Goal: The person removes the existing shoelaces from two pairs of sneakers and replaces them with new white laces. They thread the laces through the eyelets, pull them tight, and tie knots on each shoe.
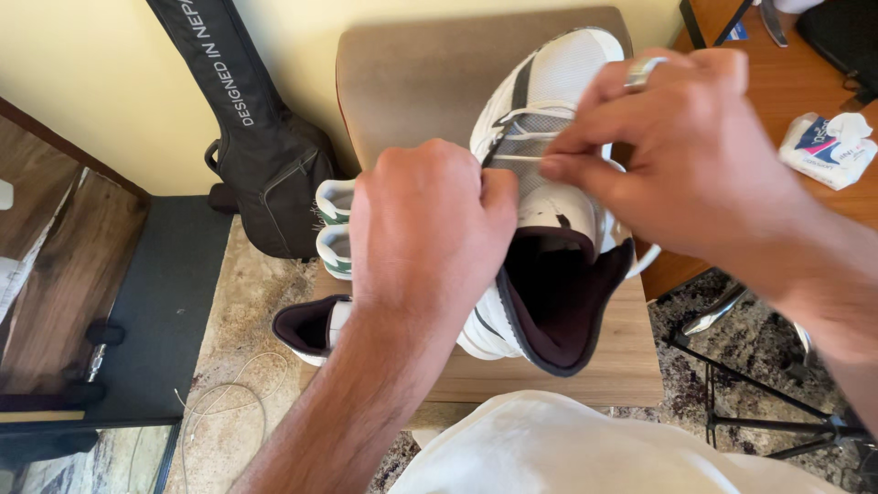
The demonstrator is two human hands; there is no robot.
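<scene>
The white high-top sneaker with dark lining and mesh tongue [549, 229] stands on a brown wooden stool [631, 366], toe toward twelve o'clock. The left hand [425, 229] is fisted on its nine o'clock side; the right hand [686, 146] pinches a thin white lace [514, 157]. The shoe looks light with a soft collar, best steadied by the firm sole, while the limp lace needs a fingertip grip.

wood bench [631, 366], dark-lined sneaker [306, 331] on it

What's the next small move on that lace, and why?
Probably pull the lace sideways with the right hand to take up slack: its fingers pinch the lace across the white sneaker, while the left hand grips the other side, steadying it.
</scene>
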